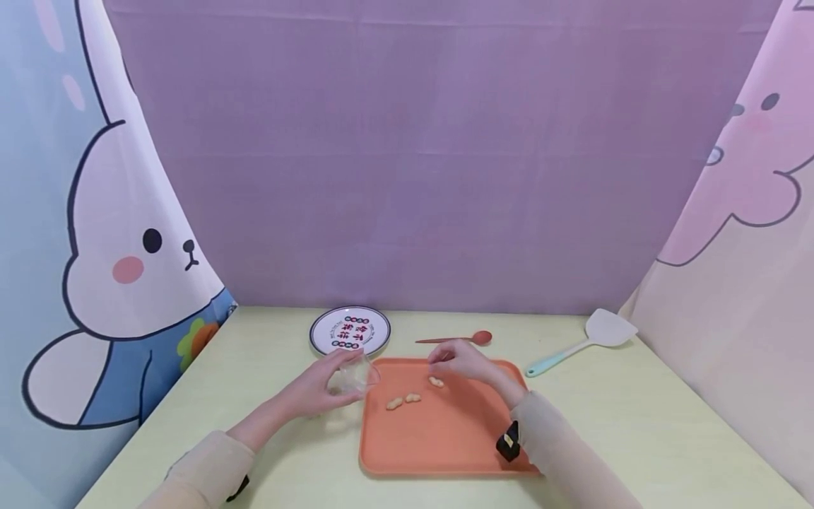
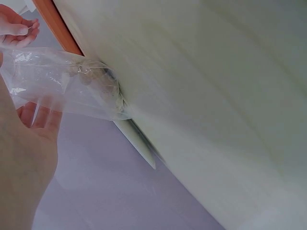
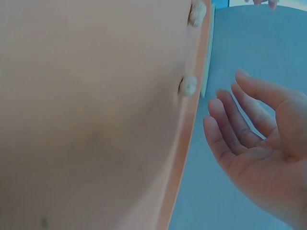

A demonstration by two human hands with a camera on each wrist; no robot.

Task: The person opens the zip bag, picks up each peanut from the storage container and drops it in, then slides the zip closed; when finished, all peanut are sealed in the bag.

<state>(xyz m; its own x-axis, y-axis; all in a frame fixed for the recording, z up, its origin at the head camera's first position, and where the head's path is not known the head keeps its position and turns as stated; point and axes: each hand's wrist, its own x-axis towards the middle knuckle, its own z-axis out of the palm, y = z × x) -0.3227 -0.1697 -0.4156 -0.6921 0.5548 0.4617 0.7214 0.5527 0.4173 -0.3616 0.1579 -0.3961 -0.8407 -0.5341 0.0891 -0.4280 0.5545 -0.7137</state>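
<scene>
My left hand (image 1: 327, 385) holds a clear plastic bag (image 1: 351, 376) beside the left edge of an orange tray (image 1: 445, 431). Peanuts in their shells (image 2: 98, 81) seem to lie at the bottom of the bag in the left wrist view, blurred by the plastic. Over the far part of the tray is my right hand (image 1: 463, 360), its fingers loosely bent with nothing between them and the thumb apart (image 3: 264, 129). On the tray lie three peanuts: one peanut (image 1: 435, 382) just below the right hand, another peanut (image 1: 413, 398) and a third peanut (image 1: 394, 404) farther left.
A white plate (image 1: 331, 332) with a dark rim and red lettering sits behind the left hand. Behind the tray lies a red-brown spoon (image 1: 482, 338). A white spatula (image 1: 607, 329) with a mint handle rests at the right. Purple cloth (image 1: 407, 177) hangs along the table's back edge.
</scene>
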